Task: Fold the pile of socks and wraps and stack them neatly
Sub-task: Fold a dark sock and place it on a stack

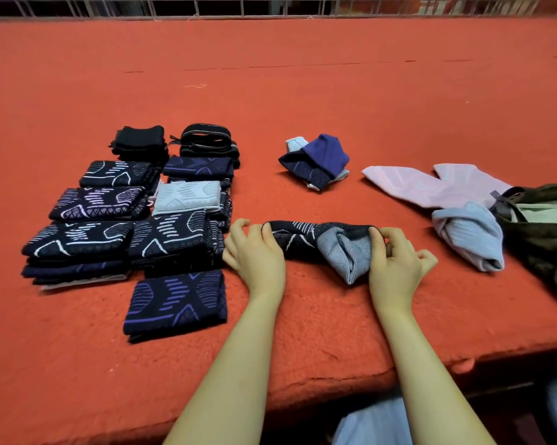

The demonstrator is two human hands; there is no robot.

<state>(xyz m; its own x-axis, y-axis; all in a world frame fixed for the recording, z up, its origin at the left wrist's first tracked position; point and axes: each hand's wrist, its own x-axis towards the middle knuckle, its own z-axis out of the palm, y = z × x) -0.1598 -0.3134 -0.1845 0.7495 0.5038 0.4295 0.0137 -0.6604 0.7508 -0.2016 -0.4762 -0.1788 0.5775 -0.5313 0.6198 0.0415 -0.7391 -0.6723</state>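
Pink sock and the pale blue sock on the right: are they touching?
Touching. The head view shows the pale blue sock lying over the near end of the pink sock, no red table showing between them.

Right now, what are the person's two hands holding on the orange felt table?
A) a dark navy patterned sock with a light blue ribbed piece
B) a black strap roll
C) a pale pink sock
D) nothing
A: the left hand and right hand pinch opposite ends of the dark navy patterned sock.
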